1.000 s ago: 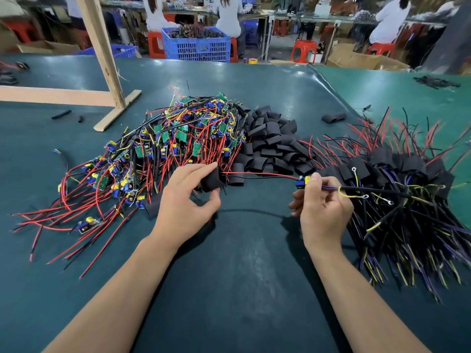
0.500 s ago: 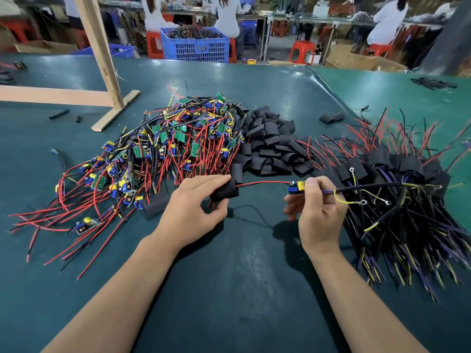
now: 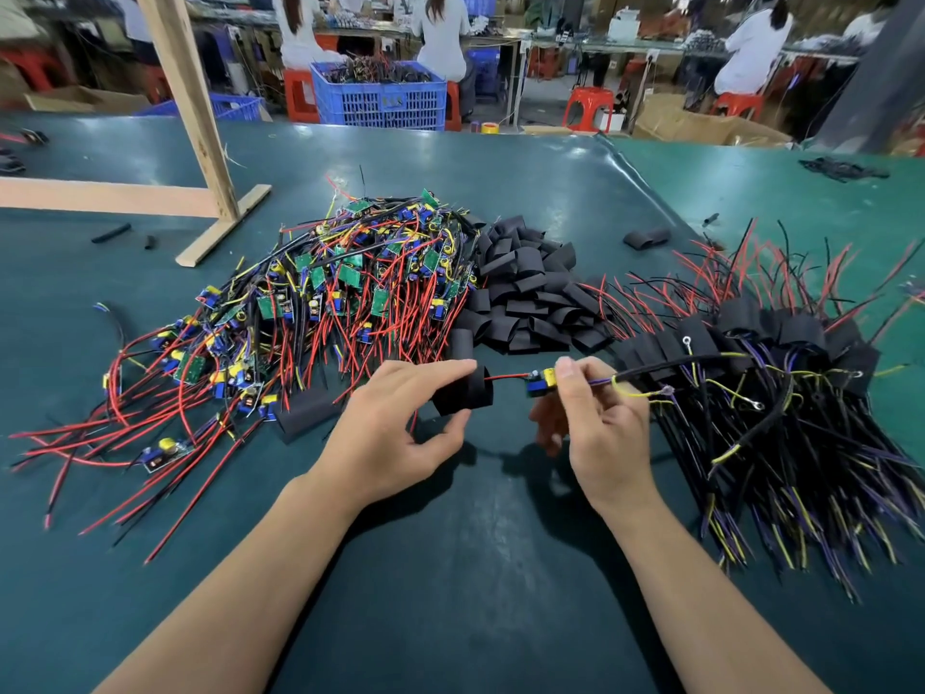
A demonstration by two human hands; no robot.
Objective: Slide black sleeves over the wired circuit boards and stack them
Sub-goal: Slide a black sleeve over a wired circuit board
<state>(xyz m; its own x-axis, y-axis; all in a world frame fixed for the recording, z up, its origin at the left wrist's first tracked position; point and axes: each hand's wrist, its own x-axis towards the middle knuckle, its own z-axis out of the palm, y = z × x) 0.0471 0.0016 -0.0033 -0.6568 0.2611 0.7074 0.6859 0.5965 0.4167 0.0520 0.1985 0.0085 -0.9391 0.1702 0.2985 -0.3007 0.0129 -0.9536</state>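
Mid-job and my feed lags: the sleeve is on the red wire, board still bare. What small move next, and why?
Probably slide the sleeve in the left hand rightward along the red wire onto the board, which the right hand pinches. The wire already runs through the sleeve, and the board is uncovered, with only a short gap between them.

Black sleeve (image 3: 463,393); teal table (image 3: 450,568) (red wires (image 3: 150,433)).

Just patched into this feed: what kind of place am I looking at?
Most likely an electronics assembly workshop: a heap of wired circuit boards and a pile of black sleeves on a green bench, seated workers behind.
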